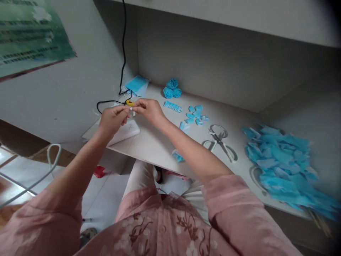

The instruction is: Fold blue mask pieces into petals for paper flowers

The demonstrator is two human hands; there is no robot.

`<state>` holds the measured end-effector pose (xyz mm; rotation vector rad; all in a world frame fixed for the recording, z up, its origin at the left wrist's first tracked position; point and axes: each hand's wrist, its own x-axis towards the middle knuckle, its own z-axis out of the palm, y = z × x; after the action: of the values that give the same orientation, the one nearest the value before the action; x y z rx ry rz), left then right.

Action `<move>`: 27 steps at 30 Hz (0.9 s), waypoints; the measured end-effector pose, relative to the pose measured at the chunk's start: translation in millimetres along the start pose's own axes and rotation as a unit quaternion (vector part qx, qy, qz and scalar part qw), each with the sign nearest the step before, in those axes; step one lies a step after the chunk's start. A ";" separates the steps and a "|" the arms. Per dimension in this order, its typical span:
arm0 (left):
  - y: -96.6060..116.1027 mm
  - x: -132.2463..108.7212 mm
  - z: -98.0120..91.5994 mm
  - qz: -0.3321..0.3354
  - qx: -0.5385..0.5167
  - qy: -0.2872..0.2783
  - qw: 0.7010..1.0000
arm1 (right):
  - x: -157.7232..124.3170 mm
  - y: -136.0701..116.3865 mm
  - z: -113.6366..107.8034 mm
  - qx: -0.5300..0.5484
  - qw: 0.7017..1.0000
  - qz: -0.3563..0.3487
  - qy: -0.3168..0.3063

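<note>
My left hand (113, 119) and my right hand (149, 111) meet over the left part of the desk, fingertips pinched together. Between them is a small white piece (131, 110), too small to name. Just behind the fingertips lies a yellow object (129, 102) with a black cord; its kind is partly hidden. Below my left hand rests a white box-like object (129, 131). Right of my right hand are a pleated blue strip (173, 106) and several cut blue pieces (196, 114). Three blue rolled flowers (172, 89) sit behind them.
Blue face masks (137, 84) lie at the back left, by the hanging black cord (123, 46). White-handled scissors (220, 141) lie right of centre. A big heap of blue cut fabric (285, 160) covers the right end. The overhead shelf (239, 17) spans the top.
</note>
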<state>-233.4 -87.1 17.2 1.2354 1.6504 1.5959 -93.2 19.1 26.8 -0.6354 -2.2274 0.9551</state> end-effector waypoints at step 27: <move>33.0 -29.3 52.7 -0.207 -0.207 -0.203 0.934 | -75.5 -9.5 -52.1 0.056 0.994 0.022 0.090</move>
<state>-166.9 -91.2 33.9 0.8527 1.1398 1.2358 -6.3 -10.6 35.6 -0.6939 -1.9949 0.9978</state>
